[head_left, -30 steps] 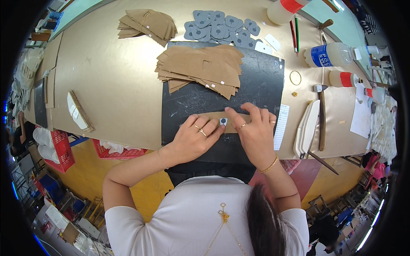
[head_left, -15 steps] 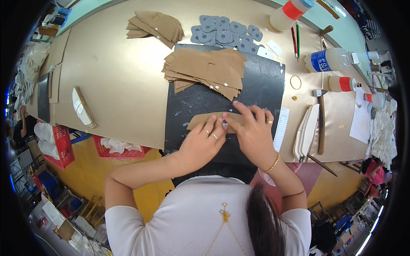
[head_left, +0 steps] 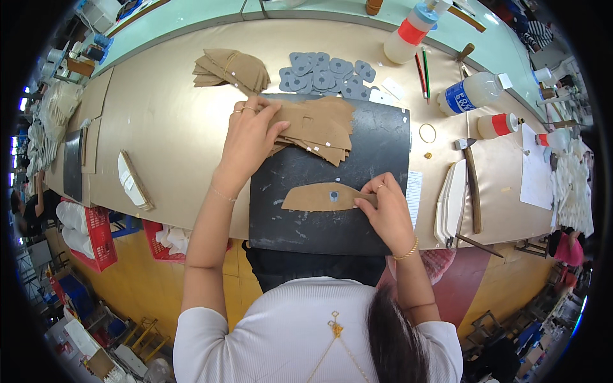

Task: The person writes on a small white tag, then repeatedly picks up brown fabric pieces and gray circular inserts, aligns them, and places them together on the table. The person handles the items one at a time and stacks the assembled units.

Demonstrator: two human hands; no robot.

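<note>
My right hand (head_left: 388, 212) pinches the right end of a single brown cut piece (head_left: 310, 197), long and tapered. A small opening in that piece shows grey (head_left: 334, 196). It lies on a black board (head_left: 281, 231). Farther off, my left hand (head_left: 249, 135) has its fingers and thumb closed on the left end of a stack of brown cut pieces (head_left: 319, 121); whether it grips one piece or several cannot be seen. White tabs dot the stack's lower edge.
Behind the board lie another brown stack (head_left: 233, 69) and a heap of grey shaped patches (head_left: 325, 73). Bottles (head_left: 476, 94), two pencils (head_left: 423, 73), a hammer (head_left: 472, 185) and white curved pieces (head_left: 451, 204) are on the right. Red baskets (head_left: 102, 236) stand at the lower left.
Both hands were together on the brown piece. My left hand has moved up and left to the stack. My right hand has shifted to the piece's right end, uncovering it.
</note>
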